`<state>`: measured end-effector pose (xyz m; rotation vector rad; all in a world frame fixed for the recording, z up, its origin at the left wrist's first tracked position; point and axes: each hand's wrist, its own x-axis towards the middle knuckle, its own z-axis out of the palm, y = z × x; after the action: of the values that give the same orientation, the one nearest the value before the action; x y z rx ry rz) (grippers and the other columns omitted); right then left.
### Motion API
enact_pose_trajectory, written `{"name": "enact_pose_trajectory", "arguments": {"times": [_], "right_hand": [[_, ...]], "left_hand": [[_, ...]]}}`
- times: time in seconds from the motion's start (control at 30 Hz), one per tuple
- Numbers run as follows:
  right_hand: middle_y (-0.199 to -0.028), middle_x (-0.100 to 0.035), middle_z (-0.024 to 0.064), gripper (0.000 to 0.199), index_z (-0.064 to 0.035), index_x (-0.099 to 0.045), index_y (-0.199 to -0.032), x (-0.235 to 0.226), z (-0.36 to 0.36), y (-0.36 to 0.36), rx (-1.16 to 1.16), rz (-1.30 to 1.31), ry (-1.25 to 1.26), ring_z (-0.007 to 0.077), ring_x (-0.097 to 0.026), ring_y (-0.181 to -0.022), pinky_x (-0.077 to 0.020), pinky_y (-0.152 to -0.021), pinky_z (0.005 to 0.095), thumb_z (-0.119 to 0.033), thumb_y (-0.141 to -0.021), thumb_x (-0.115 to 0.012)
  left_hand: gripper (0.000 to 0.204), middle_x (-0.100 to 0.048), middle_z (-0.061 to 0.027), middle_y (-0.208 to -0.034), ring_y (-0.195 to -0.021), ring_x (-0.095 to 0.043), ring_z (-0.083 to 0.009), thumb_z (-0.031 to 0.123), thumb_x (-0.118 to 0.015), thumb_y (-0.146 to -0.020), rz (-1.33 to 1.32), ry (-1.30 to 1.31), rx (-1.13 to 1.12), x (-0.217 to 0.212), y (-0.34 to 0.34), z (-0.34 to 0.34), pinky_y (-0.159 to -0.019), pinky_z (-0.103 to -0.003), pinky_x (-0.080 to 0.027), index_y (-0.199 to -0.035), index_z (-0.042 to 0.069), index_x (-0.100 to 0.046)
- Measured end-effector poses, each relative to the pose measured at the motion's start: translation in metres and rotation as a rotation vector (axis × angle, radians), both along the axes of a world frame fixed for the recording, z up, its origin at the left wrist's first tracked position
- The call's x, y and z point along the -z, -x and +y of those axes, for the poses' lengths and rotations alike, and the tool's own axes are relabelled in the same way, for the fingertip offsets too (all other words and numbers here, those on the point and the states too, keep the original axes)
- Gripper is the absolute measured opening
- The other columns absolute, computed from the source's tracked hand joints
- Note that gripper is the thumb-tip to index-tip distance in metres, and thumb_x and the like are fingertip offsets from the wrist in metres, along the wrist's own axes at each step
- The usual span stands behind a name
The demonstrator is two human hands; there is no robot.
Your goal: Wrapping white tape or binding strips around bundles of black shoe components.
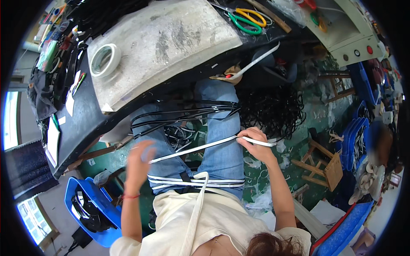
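Note:
A narrow white strip [194, 149] runs straight and slanting above my thighs. At its right part my right hand [255, 144] is closed on it, thumb against fingers, and a short tail sticks out beyond. My left hand [139, 160] is at the strip's left end, smeared by motion, so its grip is unclear. Several more white strips [222, 182] lie across my upper thighs. Glossy black strips [188, 114] lie across my legs nearer the knees. A cream cloth band [197, 213] hangs down over my shirt.
Ahead, a dark table [87, 136] bears a stained pale board [171, 38], a roll of white tape [105, 60] and scissors [245, 26]. Black strips [273, 113] heap beside my right knee. A wooden stool [326, 168] stands right, a blue bin [87, 205] left.

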<state>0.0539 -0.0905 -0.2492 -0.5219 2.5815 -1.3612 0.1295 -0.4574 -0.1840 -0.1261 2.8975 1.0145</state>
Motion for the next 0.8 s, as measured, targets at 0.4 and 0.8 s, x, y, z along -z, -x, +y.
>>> {"name": "enact_pose_trajectory", "arguments": {"times": [0.4, 0.8], "right_hand": [[-0.071, -0.065, 0.0033, 0.023, -0.0074, -0.068, -0.085, 0.004, 0.002, 0.003, 0.129, -0.066, -0.012, 0.0193, -0.058, -0.066, -0.0432, -0.068, 0.0331, -0.022, -0.069, -0.076], [-0.077, -0.064, 0.0023, 0.012, -0.0074, -0.069, -0.084, 0.021, -0.010, -0.003, 0.239, -0.264, 0.136, 0.0141, -0.056, -0.072, -0.0435, -0.071, 0.0292, -0.016, -0.076, -0.071]], "left_hand": [[0.020, -0.061, -0.0134, -0.063, -0.054, -0.059, -0.0280, 0.020, -0.062, -0.086, -0.403, -0.373, 0.464, 0.050, 0.090, 0.136, -0.051, -0.035, -0.044, -0.081, 0.001, -0.065], [0.020, -0.062, -0.0119, -0.064, -0.054, -0.059, -0.0249, 0.020, -0.062, -0.086, -0.474, -0.384, 0.403, 0.050, 0.085, 0.125, -0.052, -0.033, -0.045, -0.083, 0.000, -0.065]]}}
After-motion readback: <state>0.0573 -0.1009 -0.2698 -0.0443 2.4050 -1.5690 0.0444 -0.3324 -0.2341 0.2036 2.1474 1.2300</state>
